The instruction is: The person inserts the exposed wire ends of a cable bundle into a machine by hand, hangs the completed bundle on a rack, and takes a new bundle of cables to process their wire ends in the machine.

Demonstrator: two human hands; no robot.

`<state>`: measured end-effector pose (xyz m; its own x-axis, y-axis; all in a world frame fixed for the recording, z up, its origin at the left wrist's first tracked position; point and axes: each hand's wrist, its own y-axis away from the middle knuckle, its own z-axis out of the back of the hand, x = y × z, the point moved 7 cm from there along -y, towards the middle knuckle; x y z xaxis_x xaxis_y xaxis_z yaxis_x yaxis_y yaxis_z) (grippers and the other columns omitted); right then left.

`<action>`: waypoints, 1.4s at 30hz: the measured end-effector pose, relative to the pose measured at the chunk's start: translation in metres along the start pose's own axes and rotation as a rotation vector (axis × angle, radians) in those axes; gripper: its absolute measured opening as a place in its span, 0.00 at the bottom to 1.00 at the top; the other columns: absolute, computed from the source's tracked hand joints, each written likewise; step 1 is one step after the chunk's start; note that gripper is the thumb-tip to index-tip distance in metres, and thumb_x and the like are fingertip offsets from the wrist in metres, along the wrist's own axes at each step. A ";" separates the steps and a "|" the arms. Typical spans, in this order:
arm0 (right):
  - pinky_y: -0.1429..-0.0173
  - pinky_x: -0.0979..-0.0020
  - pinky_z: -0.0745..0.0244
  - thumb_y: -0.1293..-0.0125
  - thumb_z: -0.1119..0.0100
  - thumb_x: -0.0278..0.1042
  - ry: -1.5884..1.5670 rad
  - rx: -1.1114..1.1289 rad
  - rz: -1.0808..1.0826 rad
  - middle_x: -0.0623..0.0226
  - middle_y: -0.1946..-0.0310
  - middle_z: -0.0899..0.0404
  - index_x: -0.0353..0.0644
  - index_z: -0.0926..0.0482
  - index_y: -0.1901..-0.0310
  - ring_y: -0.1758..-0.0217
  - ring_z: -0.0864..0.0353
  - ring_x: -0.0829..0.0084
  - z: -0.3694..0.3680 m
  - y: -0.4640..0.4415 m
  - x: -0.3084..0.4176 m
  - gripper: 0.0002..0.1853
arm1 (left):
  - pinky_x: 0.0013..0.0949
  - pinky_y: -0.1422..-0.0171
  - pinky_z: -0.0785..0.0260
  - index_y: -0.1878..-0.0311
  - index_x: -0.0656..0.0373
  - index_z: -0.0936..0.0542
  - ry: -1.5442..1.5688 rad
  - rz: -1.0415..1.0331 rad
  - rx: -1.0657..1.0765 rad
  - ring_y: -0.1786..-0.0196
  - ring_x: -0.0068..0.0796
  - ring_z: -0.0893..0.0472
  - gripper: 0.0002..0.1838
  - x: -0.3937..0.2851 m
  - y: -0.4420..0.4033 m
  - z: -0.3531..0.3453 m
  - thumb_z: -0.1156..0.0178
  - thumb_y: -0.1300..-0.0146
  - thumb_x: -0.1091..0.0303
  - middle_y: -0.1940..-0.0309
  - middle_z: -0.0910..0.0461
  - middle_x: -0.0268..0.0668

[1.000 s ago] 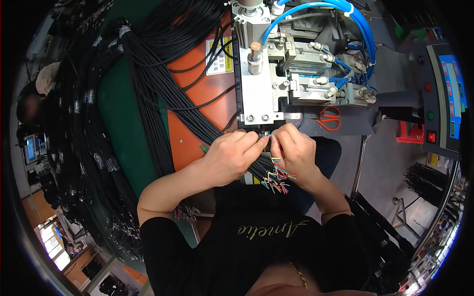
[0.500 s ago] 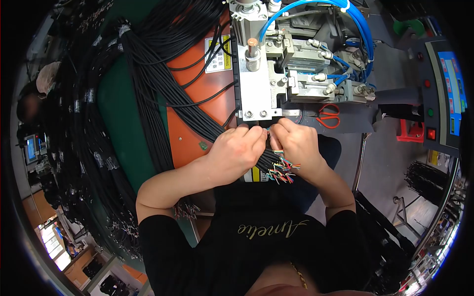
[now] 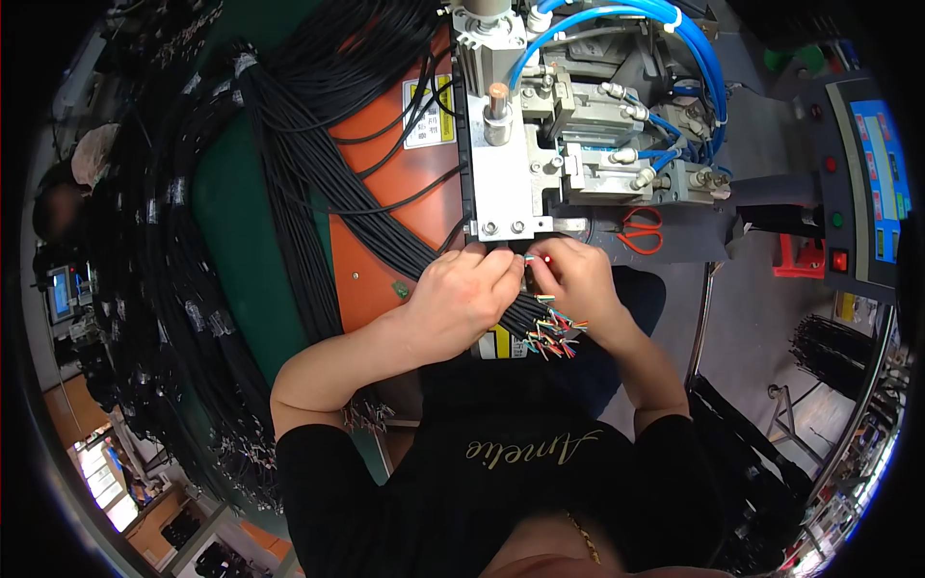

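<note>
Just below the front end of the metal machine (image 3: 499, 183), my left hand (image 3: 464, 294) is closed on a black cable whose end shows at the fingertips. Close on its right, my right hand (image 3: 578, 284) has thumb and index finger curled around the thin coloured wires (image 3: 532, 258) at that end; whether they touch the wires is unclear. Under my hands runs a bundle of black cables (image 3: 385, 223), its stripped ends (image 3: 554, 332) fanning out in red, yellow, green and white.
Red-handled scissors (image 3: 642, 231) lie right of the machine. Blue air hoses (image 3: 715, 72) arch above it. A control panel (image 3: 872, 183) stands at the far right. More black cables (image 3: 289, 222) hang over the orange and green surfaces at left. A person (image 3: 63, 207) is at the far left.
My right thumb and index finger have parted somewhat, and coloured wires now show between them. My left hand has stayed near the machine's front end, closed.
</note>
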<state>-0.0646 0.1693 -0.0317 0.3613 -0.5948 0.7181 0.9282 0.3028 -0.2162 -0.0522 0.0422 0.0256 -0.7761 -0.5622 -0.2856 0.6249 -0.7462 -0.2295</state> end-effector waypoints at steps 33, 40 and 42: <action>0.71 0.80 0.32 0.28 0.48 0.24 -1.260 0.093 -0.409 0.65 0.68 0.24 0.33 0.23 0.53 0.76 0.26 0.80 -0.018 0.008 0.003 0.08 | 0.36 0.68 0.32 0.54 0.62 0.22 0.414 0.114 -0.252 0.69 0.39 0.18 0.20 0.022 0.016 0.008 0.34 0.53 0.75 0.71 0.20 0.37; 0.76 0.82 0.35 0.27 0.47 0.32 -1.460 0.081 -0.485 0.63 0.71 0.23 0.34 0.24 0.56 0.80 0.28 0.81 -0.028 0.005 0.004 0.09 | 0.34 0.72 0.31 0.58 0.62 0.23 0.426 0.120 -0.288 0.76 0.36 0.19 0.13 0.023 0.012 0.013 0.31 0.44 0.71 0.73 0.19 0.38; 0.77 0.81 0.35 0.27 0.46 0.32 -1.424 0.041 -0.525 0.65 0.73 0.23 0.34 0.24 0.57 0.81 0.29 0.81 -0.028 0.006 0.001 0.08 | 0.33 0.72 0.35 0.58 0.63 0.23 0.363 0.089 -0.300 0.72 0.34 0.20 0.13 0.020 0.014 0.010 0.33 0.44 0.71 0.72 0.22 0.37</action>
<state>-0.0564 0.1498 -0.0512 -0.4058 0.5474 0.7319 0.9089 0.3258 0.2602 -0.0593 0.0171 0.0255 -0.6722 -0.4188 -0.6105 0.7260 -0.5347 -0.4325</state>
